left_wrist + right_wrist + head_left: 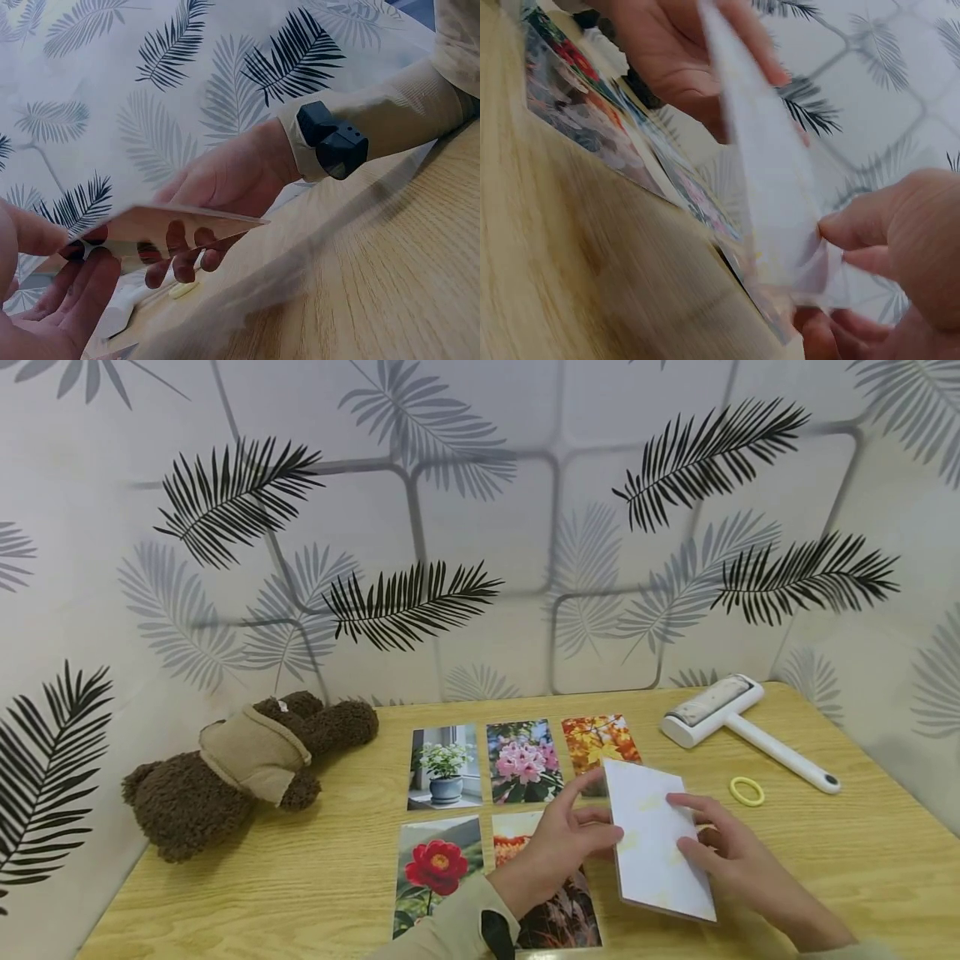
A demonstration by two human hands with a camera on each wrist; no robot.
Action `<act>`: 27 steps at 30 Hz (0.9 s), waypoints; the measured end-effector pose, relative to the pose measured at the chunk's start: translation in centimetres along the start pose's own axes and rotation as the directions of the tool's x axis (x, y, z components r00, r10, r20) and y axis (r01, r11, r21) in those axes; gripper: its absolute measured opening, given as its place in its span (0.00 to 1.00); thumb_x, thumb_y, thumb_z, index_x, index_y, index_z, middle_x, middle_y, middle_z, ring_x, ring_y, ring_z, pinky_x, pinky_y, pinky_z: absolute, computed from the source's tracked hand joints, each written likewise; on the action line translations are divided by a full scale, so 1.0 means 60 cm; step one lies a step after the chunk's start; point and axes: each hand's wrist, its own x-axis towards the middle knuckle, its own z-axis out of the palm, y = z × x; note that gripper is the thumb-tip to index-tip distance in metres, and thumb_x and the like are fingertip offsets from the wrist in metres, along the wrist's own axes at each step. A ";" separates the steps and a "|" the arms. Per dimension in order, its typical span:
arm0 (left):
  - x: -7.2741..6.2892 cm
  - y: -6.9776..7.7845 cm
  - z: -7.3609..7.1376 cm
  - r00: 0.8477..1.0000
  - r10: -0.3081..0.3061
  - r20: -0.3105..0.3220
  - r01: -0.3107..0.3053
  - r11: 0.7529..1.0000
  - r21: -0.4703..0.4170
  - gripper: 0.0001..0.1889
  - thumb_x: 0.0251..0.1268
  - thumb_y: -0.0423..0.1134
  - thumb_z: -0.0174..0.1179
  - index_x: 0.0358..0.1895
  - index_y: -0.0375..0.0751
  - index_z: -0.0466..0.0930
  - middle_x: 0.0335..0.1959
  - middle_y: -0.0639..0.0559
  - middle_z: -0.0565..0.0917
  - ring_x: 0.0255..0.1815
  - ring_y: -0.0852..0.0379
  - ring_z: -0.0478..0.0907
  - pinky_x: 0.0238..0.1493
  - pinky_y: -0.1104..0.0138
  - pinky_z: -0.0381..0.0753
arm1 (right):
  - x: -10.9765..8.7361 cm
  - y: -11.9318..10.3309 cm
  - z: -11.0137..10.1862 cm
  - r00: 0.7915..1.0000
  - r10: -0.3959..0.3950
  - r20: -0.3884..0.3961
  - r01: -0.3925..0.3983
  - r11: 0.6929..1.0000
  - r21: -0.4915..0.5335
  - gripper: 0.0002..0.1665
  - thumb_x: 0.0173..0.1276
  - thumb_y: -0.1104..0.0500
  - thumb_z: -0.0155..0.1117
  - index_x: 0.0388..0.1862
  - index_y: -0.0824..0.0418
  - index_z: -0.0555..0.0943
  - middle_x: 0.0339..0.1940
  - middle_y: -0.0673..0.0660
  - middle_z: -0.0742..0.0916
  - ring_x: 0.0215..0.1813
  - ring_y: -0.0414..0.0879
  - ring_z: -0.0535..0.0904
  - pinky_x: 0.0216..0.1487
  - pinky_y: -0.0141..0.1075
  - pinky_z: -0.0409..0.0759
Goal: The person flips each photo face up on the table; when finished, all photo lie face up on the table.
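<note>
A photo card [660,835] is held tilted above the table, its white back with faint yellowish marks turned up. Whether it is one card or a thin stack I cannot tell. My left hand [551,847] pinches its left edge. On the other side my right hand [738,860] grips the right edge, some fingers behind it. The glossy picture side [165,229] shows from below in the left wrist view. Beside the left hand, photo cards lie in rows: a potted plant [445,768], pink flowers [525,762], autumn leaves [600,739], a red flower [437,872] and a partly covered orange-topped picture [558,918].
A brown plush toy [195,802] in a beige top lies at the left of the wooden table [315,893]. At the right are a white lint roller [780,752] and a yellow ring [747,791]. A leaf-patterned curtain [487,543] hangs behind the table.
</note>
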 end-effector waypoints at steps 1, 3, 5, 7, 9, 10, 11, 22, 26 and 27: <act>0.000 0.000 0.001 1.000 0.001 0.009 -0.001 1.000 -0.006 0.34 0.66 0.26 0.56 0.73 0.51 0.59 0.45 0.44 0.82 0.39 0.60 0.80 0.47 0.61 0.82 | -0.001 -0.003 0.005 1.000 -0.012 -0.022 0.011 0.999 -0.047 0.26 0.69 0.64 0.60 0.65 0.64 0.68 0.60 0.62 0.69 0.45 0.38 0.73 0.36 0.29 0.76; -0.001 0.001 0.004 1.000 0.004 0.028 -0.004 1.000 -0.007 0.34 0.66 0.27 0.56 0.74 0.51 0.58 0.46 0.44 0.81 0.40 0.60 0.80 0.48 0.58 0.82 | -0.004 -0.010 0.012 0.999 -0.008 -0.038 0.004 0.995 -0.097 0.26 0.68 0.64 0.62 0.64 0.63 0.70 0.57 0.67 0.66 0.44 0.44 0.70 0.34 0.29 0.73; -0.003 0.002 0.006 0.999 0.006 0.040 -0.007 1.000 0.007 0.33 0.67 0.28 0.57 0.73 0.50 0.59 0.47 0.44 0.81 0.41 0.60 0.80 0.49 0.57 0.82 | -0.008 -0.016 0.018 0.999 -0.022 -0.035 0.017 0.991 -0.130 0.25 0.67 0.63 0.63 0.63 0.63 0.71 0.54 0.68 0.65 0.42 0.47 0.68 0.34 0.29 0.71; -0.004 0.002 0.008 0.998 0.004 0.056 -0.004 1.000 0.014 0.32 0.67 0.29 0.56 0.73 0.49 0.60 0.48 0.43 0.80 0.41 0.59 0.81 0.49 0.56 0.82 | -0.010 -0.023 0.021 1.000 -0.008 0.003 0.009 0.994 -0.105 0.24 0.69 0.61 0.61 0.64 0.61 0.71 0.53 0.66 0.66 0.43 0.46 0.68 0.35 0.29 0.70; -0.005 0.001 0.010 0.996 -0.002 0.087 0.001 1.000 0.006 0.31 0.68 0.29 0.55 0.73 0.48 0.60 0.50 0.42 0.79 0.42 0.56 0.81 0.49 0.54 0.82 | -0.012 -0.028 0.021 0.997 0.002 0.074 0.001 0.999 -0.048 0.24 0.73 0.60 0.56 0.66 0.60 0.68 0.55 0.65 0.67 0.44 0.42 0.70 0.37 0.30 0.71; -0.004 0.000 0.010 0.994 -0.004 0.110 0.003 1.000 0.007 0.30 0.69 0.30 0.55 0.73 0.48 0.60 0.51 0.42 0.79 0.42 0.53 0.82 0.48 0.54 0.82 | -0.013 -0.030 0.020 0.993 0.003 0.119 -0.002 1.000 -0.007 0.25 0.75 0.59 0.53 0.68 0.60 0.66 0.56 0.65 0.68 0.46 0.39 0.71 0.39 0.32 0.72; -0.004 -0.001 0.010 0.991 -0.010 0.136 0.009 1.000 0.007 0.30 0.70 0.30 0.54 0.73 0.49 0.60 0.52 0.43 0.78 0.43 0.52 0.82 0.48 0.54 0.82 | -0.013 -0.031 0.019 0.986 0.014 0.167 -0.020 0.999 0.035 0.25 0.77 0.58 0.50 0.70 0.60 0.64 0.58 0.66 0.69 0.47 0.36 0.71 0.41 0.33 0.73; -0.007 -0.006 0.006 0.951 -0.075 0.301 0.032 0.989 0.145 0.28 0.73 0.31 0.51 0.73 0.52 0.60 0.61 0.48 0.70 0.52 0.55 0.78 0.51 0.62 0.80 | -0.011 -0.039 0.003 0.918 0.111 0.381 -0.224 0.938 0.266 0.32 0.82 0.49 0.27 0.77 0.63 0.48 0.76 0.70 0.54 0.58 0.16 0.63 0.55 0.31 0.73; -0.008 -0.008 0.007 0.943 -0.054 0.329 -0.029 0.970 0.242 0.28 0.72 0.32 0.52 0.73 0.50 0.60 0.64 0.50 0.68 0.51 0.64 0.74 0.48 0.70 0.78 | -0.011 -0.040 0.001 0.927 0.083 0.366 -0.195 0.940 0.281 0.31 0.82 0.51 0.29 0.76 0.66 0.49 0.74 0.72 0.57 0.58 0.21 0.66 0.52 0.29 0.74; -0.009 -0.009 0.007 0.940 -0.052 0.337 -0.042 0.964 0.264 0.28 0.72 0.32 0.52 0.73 0.50 0.60 0.65 0.52 0.67 0.51 0.65 0.73 0.48 0.71 0.78 | -0.012 -0.040 -0.001 0.930 0.080 0.358 -0.188 0.942 0.277 0.30 0.82 0.52 0.30 0.76 0.66 0.49 0.73 0.72 0.58 0.57 0.22 0.68 0.51 0.30 0.75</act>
